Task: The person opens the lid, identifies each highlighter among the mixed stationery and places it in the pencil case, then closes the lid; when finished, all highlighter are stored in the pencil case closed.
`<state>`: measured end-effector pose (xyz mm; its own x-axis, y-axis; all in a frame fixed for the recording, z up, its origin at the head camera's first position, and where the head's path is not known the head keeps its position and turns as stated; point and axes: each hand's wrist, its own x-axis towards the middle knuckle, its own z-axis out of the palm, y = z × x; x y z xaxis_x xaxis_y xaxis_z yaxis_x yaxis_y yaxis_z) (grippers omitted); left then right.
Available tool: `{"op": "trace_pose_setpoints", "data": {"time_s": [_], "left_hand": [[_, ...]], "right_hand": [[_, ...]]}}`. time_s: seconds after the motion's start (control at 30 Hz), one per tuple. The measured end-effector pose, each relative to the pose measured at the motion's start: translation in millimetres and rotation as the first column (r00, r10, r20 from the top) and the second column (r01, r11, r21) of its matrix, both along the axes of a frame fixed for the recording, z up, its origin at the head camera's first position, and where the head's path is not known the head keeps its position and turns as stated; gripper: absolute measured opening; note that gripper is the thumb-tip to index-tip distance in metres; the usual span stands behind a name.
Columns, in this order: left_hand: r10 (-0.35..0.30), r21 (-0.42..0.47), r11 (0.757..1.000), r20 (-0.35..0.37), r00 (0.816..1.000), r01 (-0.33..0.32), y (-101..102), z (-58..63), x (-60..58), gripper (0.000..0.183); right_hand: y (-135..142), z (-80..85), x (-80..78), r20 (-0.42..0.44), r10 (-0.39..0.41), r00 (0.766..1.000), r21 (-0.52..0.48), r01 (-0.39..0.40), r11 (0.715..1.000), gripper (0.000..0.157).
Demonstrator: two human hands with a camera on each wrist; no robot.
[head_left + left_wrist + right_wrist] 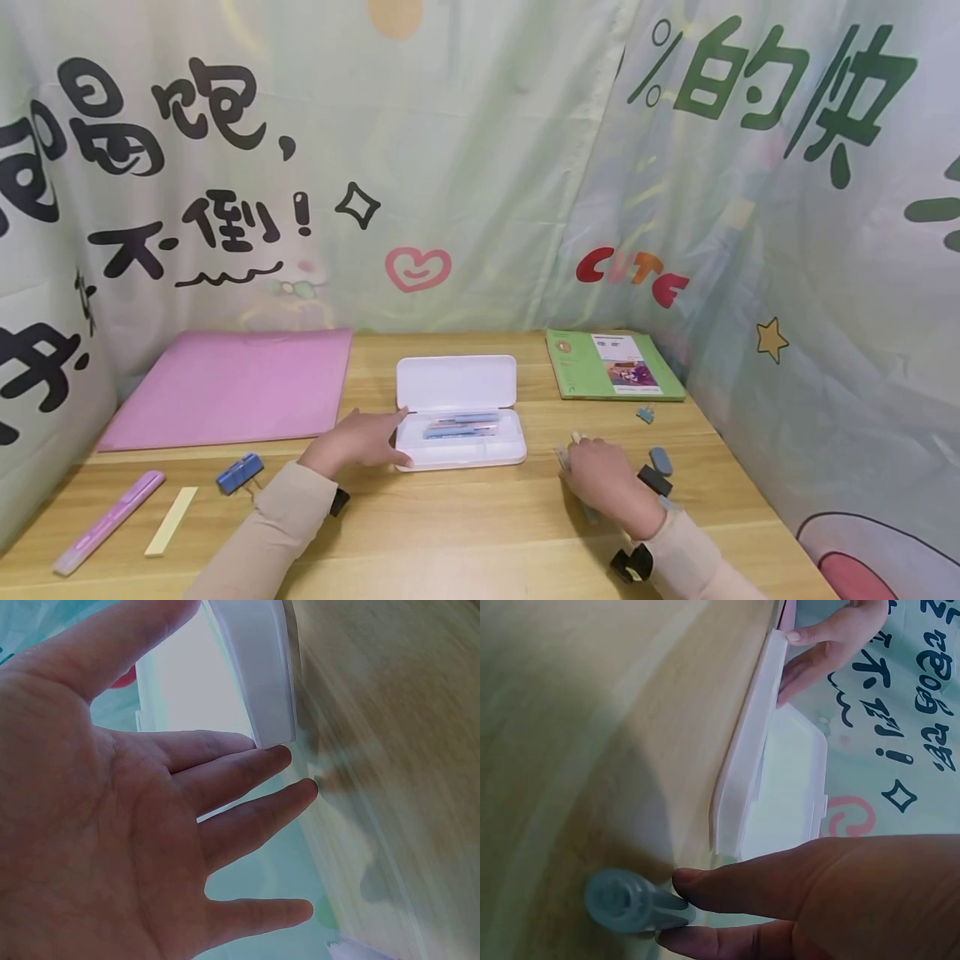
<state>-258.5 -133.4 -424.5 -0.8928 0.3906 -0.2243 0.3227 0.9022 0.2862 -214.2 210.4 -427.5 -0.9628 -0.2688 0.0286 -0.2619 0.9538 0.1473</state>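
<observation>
A white pencil case [461, 454] lies on the table with its lid [456, 383] raised; several slim pens [461, 426] are inside. My left hand [363, 437] touches the case's left end, thumb at one corner and index finger at the other. In the left wrist view its fingers [247, 832] are straight and spread. To the right of the case, my right hand [607, 479] pinches a grey pen-like stick [622, 900] between thumb and finger, close to the tabletop. The hand hides most of the stick in the head view, so its exact kind is unclear.
A pink sheet [240, 387] lies back left. Nearer are a pink-purple stick-shaped case [112, 521], a cream strip [172, 522] and a blue clip [240, 473]. On the right are a green book [577, 367], a small teal clip [645, 414] and a blue-grey eraser-like block [661, 461].
</observation>
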Motion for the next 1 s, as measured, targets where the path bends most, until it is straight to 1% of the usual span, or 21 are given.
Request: {"op": "trace_pose_setpoints", "data": {"time_s": [0.23, 0.37, 0.47, 0.6, 0.67, 0.8, 0.9, 1.0], "left_hand": [[-0.003, 0.004, 1.0, 0.003, 1.0, 0.003, -1, -2.8, -1.5, 0.089], [0.0, -0.002, 1.0, 0.006, 1.0, 0.0, -2, -3.7, -2.1, 0.089], [0.004, 0.01, 1.0, 0.008, 1.0, -0.004, -1, -3.3, -1.8, 0.089], [0.002, 0.02, 1.0, 0.008, 1.0, -0.002, -1, -1.4, -0.7, 0.089], [0.004, 0.016, 1.0, 0.004, 1.0, -0.004, -1, -0.2, 0.1, 0.089], [0.001, 0.014, 1.0, -0.002, 1.0, -0.001, -1, 1.7, 0.7, 0.088], [-0.002, 0.02, 1.0, 0.0, 1.0, 0.002, -1, 2.0, 0.7, 0.088], [0.001, 0.021, 1.0, 0.009, 1.0, -0.001, 0, 2.2, 1.3, 0.088]], "right_hand": [[0, -3.7, -0.2, -0.005, -0.006, 1.0, -0.018, 0.006, 1.0, 0.028], [0, -3.6, 0.5, -0.011, -0.002, 1.0, -0.024, 0.002, 1.0, 0.028], [-1, -1.7, 1.5, -0.019, 0.004, 1.0, -0.034, -0.005, 0.999, 0.027], [-4, 1.2, -0.4, -0.054, 0.019, 0.998, -0.067, -0.023, 0.998, 0.026], [-7, 4.0, -2.3, -0.084, 0.029, 0.996, -0.088, -0.037, 0.995, 0.025], [-17, 10.4, -5.6, -0.163, 0.089, 0.983, -0.114, -0.108, 0.988, 0.024], [-26, 12.5, -9.5, -0.232, 0.155, 0.96, -0.12, -0.186, 0.975, 0.024], [-35, 11.1, -15.8, -0.275, 0.201, 0.94, -0.119, -0.241, 0.963, 0.021]]}}
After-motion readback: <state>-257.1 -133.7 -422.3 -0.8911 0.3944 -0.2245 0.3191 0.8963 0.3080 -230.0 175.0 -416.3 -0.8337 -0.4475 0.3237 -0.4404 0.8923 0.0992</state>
